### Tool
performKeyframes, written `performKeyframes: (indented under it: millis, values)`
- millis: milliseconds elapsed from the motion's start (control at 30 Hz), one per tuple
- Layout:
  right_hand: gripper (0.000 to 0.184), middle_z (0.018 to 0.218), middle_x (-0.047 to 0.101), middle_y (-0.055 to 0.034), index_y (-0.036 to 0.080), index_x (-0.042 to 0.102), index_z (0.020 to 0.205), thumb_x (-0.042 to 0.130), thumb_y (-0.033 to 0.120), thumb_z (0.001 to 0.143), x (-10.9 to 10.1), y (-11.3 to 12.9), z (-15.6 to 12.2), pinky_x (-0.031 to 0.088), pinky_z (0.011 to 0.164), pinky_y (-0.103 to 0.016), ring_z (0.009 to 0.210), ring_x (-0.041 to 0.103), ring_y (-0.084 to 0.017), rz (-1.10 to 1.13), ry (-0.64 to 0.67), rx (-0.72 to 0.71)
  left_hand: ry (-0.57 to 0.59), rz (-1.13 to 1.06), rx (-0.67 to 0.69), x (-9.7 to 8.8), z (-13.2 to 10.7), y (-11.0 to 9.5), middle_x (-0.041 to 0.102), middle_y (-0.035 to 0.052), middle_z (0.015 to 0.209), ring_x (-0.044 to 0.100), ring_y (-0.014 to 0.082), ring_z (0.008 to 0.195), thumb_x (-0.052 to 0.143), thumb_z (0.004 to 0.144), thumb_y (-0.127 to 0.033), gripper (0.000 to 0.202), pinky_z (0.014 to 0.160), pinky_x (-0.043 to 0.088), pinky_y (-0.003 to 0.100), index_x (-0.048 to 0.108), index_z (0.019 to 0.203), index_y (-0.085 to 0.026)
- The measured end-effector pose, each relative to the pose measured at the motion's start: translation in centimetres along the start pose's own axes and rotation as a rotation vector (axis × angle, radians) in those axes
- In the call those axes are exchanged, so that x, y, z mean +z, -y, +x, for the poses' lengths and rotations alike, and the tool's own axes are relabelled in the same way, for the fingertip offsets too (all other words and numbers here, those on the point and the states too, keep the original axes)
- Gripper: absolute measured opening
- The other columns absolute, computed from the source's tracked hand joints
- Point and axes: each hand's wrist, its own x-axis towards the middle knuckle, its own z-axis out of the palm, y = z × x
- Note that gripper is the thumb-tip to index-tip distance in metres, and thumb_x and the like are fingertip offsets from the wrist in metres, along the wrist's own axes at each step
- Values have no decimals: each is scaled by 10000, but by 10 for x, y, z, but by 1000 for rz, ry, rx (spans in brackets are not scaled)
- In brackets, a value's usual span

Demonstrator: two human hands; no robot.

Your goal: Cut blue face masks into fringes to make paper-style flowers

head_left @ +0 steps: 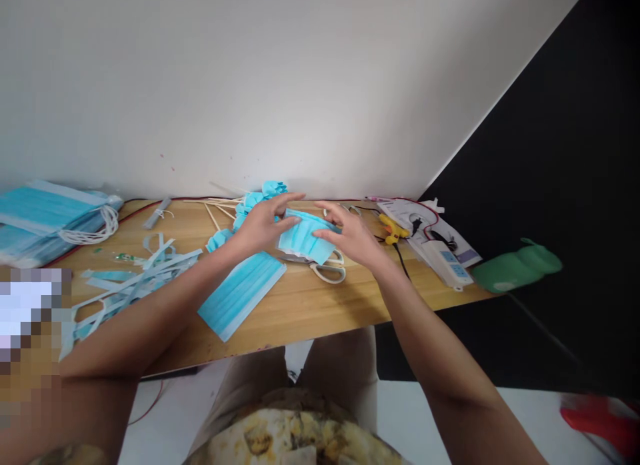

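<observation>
A blue pleated face mask piece [307, 242] is between my two hands, its lower corner hanging over the scissors. My left hand [263, 224] grips its upper left, thumb in front and index finger stretched above the edge. My right hand [353, 235] has its thumb across the right part, fingers curved behind the upper edge. Beneath lie scissors with pale handles [330, 274], their blades mostly hidden. A flat blue mask panel [243, 295] rests below my left wrist. Blue crumpled flower shapes [249, 202] on thin wooden sticks [213, 214] lie behind my left hand, partly covered.
Stacked masks [47, 212] with white ear loops and a heap of cut strips [145, 278] lie left on the wooden table [310, 312]. To the right are a yellow tool [394, 229], a power strip [450, 264], printed paper and a green bottle [520, 266] at the edge.
</observation>
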Motion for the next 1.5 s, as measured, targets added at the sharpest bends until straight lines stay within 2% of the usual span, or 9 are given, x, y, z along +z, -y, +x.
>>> performKeyframes:
  millis: [167, 300, 567, 800, 967, 1033, 1133, 1300, 1500]
  values:
    - [252, 935, 743, -25, 213, 753, 999, 702, 360, 801, 2, -17, 5, 489, 773, -320, 847, 650, -196, 117, -44, 36, -97, 6, -31, 0, 0, -2, 393, -63, 572, 361, 125, 549, 658, 820, -293, 435, 593, 342, 263, 688, 1248, -220]
    - [232, 637, 588, 26, 181, 661, 693, 716, 396, 759, 5, -23, 7, 350, 579, -265, 607, 480, -121, 143, -53, 97, -161, -33, -29, 4, -1, -2, 327, -66, 551, 335, 125, 534, 644, 828, -265, 368, 586, 337, 267, 709, 1189, -239]
    - [304, 720, 572, 27, 204, 631, 817, 710, 479, 717, 19, -34, 21, 383, 584, -249, 639, 468, -118, 504, -209, 209, -195, -109, -62, 8, 0, 9, 291, -66, 560, 292, 123, 517, 655, 858, -324, 351, 550, 273, 269, 690, 1198, -243]
    - [228, 632, 510, 42, 197, 651, 842, 643, 421, 802, 14, -27, 26, 317, 516, -240, 563, 408, -104, 282, -234, 132, -201, -91, -51, 3, 3, 14, 361, -63, 550, 341, 119, 507, 628, 880, -347, 302, 534, 283, 262, 699, 1147, -225]
    - [337, 692, 598, 20, 196, 672, 937, 635, 513, 832, 10, -53, 25, 378, 516, -236, 568, 494, -119, 322, -87, 193, -21, 126, -116, -3, 9, 17, 557, -31, 615, 505, 142, 544, 572, 916, -330, 446, 581, 417, 266, 597, 1342, -199]
    - [357, 716, 645, -3, 185, 678, 1002, 603, 505, 862, 10, -75, 22, 436, 558, -257, 602, 556, -150, 172, -23, 261, 3, 336, -81, -6, 8, 19, 713, 55, 929, 643, 185, 753, 573, 914, -304, 539, 726, 506, 316, 509, 1437, -187]
    - [438, 975, 750, -99, 177, 666, 1204, 673, 429, 845, 1, -98, 10, 516, 730, -343, 821, 674, -242, -230, 30, 246, -35, 589, 18, -10, -4, 14, 662, 120, 1300, 657, 255, 1099, 552, 946, -322, 521, 930, 513, 396, 495, 1451, -205]
    - [361, 1123, 753, -99, 209, 680, 1240, 593, 364, 926, -19, -94, -6, 538, 857, -402, 975, 704, -274, -318, 65, 80, 209, 624, 186, 4, -30, 2, 729, 124, 1204, 677, 273, 1131, 459, 1009, -326, 346, 958, 528, 402, 666, 1223, -149]
    - [415, 1302, 691, -152, 132, 667, 1283, 639, 277, 895, 3, -81, 0, 464, 1059, -443, 1211, 624, -308, -385, 251, -181, 530, 580, 229, 49, -37, 24, 708, 137, 1249, 659, 271, 1145, 474, 997, -268, 311, 1011, 497, 424, 680, 1195, -145]
